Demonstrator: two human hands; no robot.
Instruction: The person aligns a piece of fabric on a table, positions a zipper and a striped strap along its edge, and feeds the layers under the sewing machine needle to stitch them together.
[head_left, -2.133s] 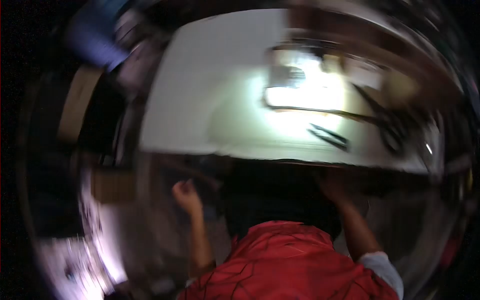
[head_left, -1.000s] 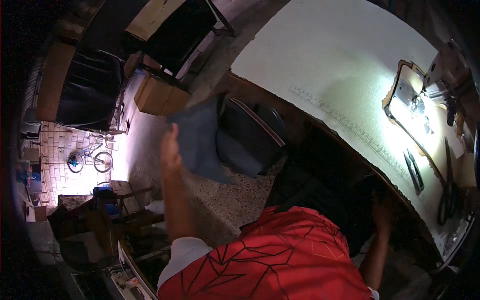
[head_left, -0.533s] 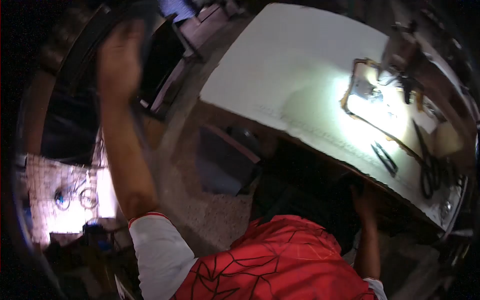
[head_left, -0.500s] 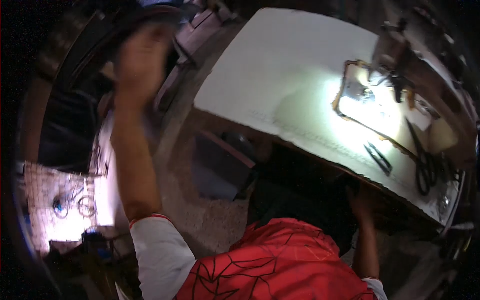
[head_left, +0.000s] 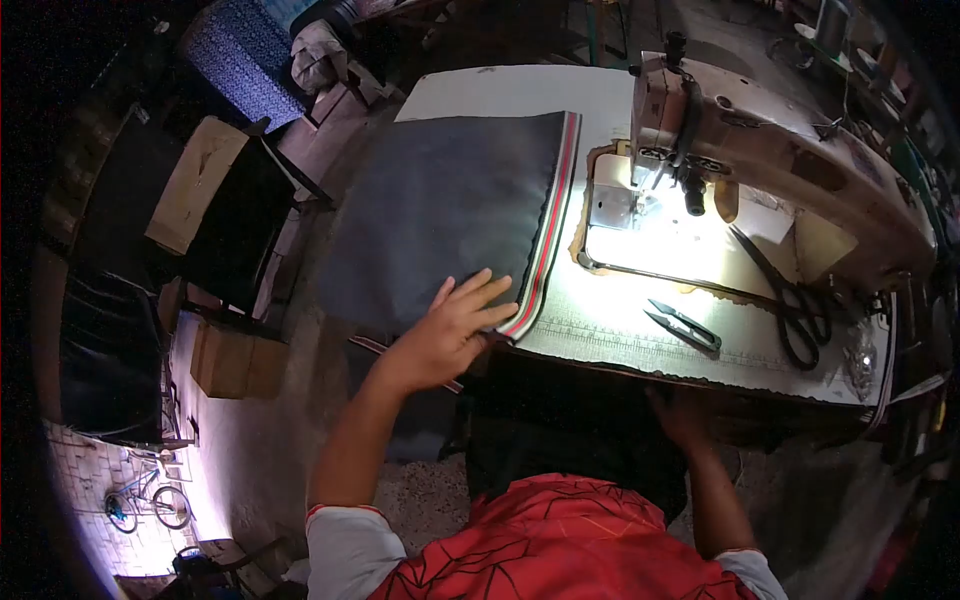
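Dark cloth [head_left: 440, 200] lies left of the sewing machine [head_left: 785, 145], partly on the white counter [head_left: 605, 315], with its left part reaching past the counter's edge. Left hand [head_left: 455, 335] on the cloth's near part, left of and nearer than the machine; fingers [head_left: 483, 298] spread well apart, tips laid on the fabric just beside the striped band [head_left: 548, 245]. That band, red and white, edges the cloth's side toward the machine. Right hand [head_left: 683, 412] low, nearer than the machine, at the counter's front edge; deep shadow there, so cannot tell finger opening or any hold. Snips [head_left: 702, 340] lie before the machine; scissors [head_left: 783, 292] farther right, also before it.
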